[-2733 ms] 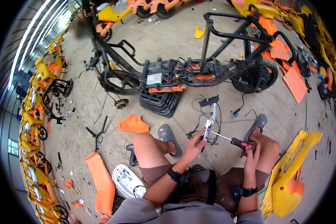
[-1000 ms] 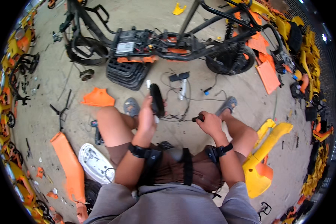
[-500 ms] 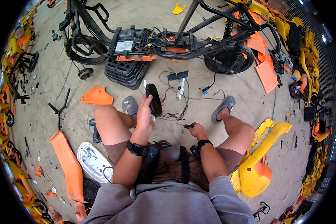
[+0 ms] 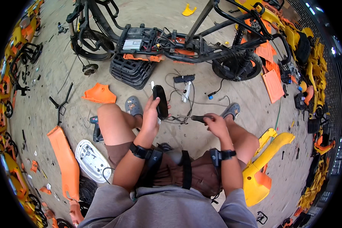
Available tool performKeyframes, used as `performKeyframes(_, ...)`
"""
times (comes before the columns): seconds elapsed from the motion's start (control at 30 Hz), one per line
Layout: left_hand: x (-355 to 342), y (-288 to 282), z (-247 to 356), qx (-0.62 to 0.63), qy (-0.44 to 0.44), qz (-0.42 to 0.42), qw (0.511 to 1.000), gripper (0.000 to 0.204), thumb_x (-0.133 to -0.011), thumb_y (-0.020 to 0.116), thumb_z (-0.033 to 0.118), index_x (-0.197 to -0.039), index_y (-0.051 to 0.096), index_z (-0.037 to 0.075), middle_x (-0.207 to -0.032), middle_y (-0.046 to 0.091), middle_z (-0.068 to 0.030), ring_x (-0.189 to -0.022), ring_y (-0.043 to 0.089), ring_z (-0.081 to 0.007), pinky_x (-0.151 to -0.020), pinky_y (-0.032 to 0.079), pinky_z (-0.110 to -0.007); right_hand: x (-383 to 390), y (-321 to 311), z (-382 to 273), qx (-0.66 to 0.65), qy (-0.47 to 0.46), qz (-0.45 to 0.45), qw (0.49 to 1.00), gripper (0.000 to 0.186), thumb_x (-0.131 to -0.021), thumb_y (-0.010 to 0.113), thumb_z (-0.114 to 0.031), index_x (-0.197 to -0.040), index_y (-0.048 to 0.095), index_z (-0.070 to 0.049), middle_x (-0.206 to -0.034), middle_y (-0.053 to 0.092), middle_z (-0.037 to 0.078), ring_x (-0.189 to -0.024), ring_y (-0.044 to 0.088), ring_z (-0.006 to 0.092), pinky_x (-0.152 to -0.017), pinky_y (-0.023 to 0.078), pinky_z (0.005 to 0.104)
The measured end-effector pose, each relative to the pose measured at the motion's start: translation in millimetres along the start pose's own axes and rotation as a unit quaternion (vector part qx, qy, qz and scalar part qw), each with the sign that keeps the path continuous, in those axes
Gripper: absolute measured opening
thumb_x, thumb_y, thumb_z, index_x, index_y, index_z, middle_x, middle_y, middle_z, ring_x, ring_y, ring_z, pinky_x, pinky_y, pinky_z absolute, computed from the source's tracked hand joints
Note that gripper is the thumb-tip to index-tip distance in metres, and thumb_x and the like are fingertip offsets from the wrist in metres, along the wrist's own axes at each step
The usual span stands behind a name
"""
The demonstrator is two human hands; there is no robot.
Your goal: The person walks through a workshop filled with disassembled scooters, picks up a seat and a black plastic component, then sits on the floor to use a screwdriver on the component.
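Left hand (image 4: 151, 116) grips black oblong part (image 4: 160, 101) upright above knees; right hand (image 4: 216, 123) fisted round dark tool handle (image 4: 198, 119), tip hidden. Looks mid-disassembly w/ wires (image 4: 180, 117) trailing; next move prob. needs tool lined up on part.

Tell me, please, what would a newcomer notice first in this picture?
First, the stripped black scooter frame lying across the top, with wires hanging from it. Then the seated person in the middle: the left hand holds up a black oblong part, and the right hand grips a dark tool handle. Orange panels and yellow panels lie on the concrete floor at both sides.
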State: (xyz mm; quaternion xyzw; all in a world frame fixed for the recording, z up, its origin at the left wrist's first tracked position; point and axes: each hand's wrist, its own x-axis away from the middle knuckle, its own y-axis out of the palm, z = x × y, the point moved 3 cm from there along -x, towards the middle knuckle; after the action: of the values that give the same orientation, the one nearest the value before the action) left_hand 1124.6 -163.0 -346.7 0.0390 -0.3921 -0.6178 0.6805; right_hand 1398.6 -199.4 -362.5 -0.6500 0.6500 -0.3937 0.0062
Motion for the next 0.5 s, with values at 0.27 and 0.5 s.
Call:
performKeyframes(0.27,7,6,8,0.094,0.036,0.015,0.995,0.038,-0.097,0.039,0.029,-0.129,0.041,0.008,-0.107,0.061,-0.0157,-0.095,0.063,-0.0262,-0.073,0.055,-0.041,63,-37,-11,-0.467,-0.029,-0.049,0.882,0.033,-0.090,0.050,-0.025,-0.108,0.061,0.001,-0.070,0.060,0.011,-0.054,0.053,0.0159,-0.052,0.044,0.0267)
performKeyframes(0.5,20,27,11,0.053,0.066,-0.094,0.992,0.038,-0.092,0.045,0.016,-0.127,0.040,0.002,-0.115,0.059,-0.0204,-0.102,0.062,-0.0335,-0.077,0.054,-0.043,66,-4,0,-0.579,0.079,-0.094,0.806,0.025,-0.091,0.052,-0.032,-0.088,0.055,-0.007,-0.067,0.056,0.009,-0.051,0.046,0.0170,-0.052,0.038,0.0311)
